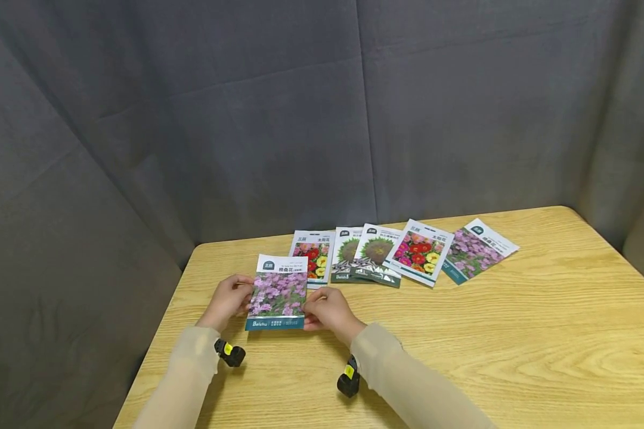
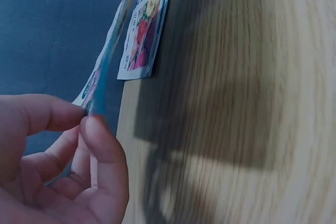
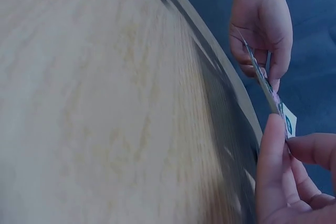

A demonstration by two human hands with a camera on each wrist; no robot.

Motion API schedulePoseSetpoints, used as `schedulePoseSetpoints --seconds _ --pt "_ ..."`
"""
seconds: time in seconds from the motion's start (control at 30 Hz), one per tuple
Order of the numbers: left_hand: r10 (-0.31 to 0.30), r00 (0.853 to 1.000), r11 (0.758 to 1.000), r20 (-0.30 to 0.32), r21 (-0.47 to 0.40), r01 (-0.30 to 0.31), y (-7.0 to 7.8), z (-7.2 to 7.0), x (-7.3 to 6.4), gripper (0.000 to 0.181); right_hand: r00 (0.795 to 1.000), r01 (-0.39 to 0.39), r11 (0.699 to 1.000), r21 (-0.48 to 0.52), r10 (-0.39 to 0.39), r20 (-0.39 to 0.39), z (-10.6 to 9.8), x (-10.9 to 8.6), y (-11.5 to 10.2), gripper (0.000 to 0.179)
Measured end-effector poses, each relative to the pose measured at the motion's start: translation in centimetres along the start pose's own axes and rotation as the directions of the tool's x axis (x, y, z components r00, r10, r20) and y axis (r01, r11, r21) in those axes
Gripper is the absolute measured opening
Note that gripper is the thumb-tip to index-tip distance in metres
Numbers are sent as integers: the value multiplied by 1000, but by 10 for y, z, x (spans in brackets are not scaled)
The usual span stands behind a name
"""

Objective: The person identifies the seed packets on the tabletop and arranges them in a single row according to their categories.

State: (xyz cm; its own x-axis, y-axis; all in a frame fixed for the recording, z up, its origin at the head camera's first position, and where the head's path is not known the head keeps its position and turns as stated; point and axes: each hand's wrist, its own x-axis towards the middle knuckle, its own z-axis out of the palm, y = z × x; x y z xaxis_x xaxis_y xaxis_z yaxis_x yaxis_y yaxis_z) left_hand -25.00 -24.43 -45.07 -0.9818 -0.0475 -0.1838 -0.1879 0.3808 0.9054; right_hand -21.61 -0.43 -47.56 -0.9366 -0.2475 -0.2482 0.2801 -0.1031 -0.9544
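Observation:
A seed packet with pink-purple flowers (image 1: pixel 279 295) is held up off the table between both hands, its printed face toward the head camera. My left hand (image 1: pixel 229 302) pinches its left edge; in the left wrist view the thumb and forefinger (image 2: pixel 52 114) meet on it. At the right edge my right hand (image 1: pixel 330 313) pinches it between thumb and fingers, seen from the side in the right wrist view (image 3: pixel 294 177). Behind it, a packet with red and yellow flowers (image 1: pixel 321 253) lies partly covered.
Along the back of the wooden table (image 1: pixel 461 357) lie two overlapping green-flower packets (image 1: pixel 346 256), another red-and-yellow flower packet (image 1: pixel 420 253) and a second purple flower packet (image 1: pixel 477 250). A grey curtain (image 1: pixel 279 119) hangs behind the table.

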Motion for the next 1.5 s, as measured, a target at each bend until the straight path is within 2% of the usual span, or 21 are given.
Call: schedulePoseSetpoints --seconds 0.33,0.6,0.93,1.13,1.5 --pt "-6 999 999 53 49 4 -5 -17 -12 27 998 8 1000 -6 -8 58 13 -13 1 11" --pt "-29 995 997 94 72 22 -11 -27 -21 25 998 7 1000 -28 -5 69 24 -19 6 8" --pt "-22 990 989 136 150 1 -18 -34 -26 23 998 5 999 -51 -2 63 35 -23 13 5" --pt "-38 991 977 130 214 10 -21 -37 -31 21 998 9 998 -68 -5 67 40 -27 17 4" --pt "-47 988 965 144 263 7 -23 -39 -38 17 996 24 995 -97 -16 82 48 -31 24 5"
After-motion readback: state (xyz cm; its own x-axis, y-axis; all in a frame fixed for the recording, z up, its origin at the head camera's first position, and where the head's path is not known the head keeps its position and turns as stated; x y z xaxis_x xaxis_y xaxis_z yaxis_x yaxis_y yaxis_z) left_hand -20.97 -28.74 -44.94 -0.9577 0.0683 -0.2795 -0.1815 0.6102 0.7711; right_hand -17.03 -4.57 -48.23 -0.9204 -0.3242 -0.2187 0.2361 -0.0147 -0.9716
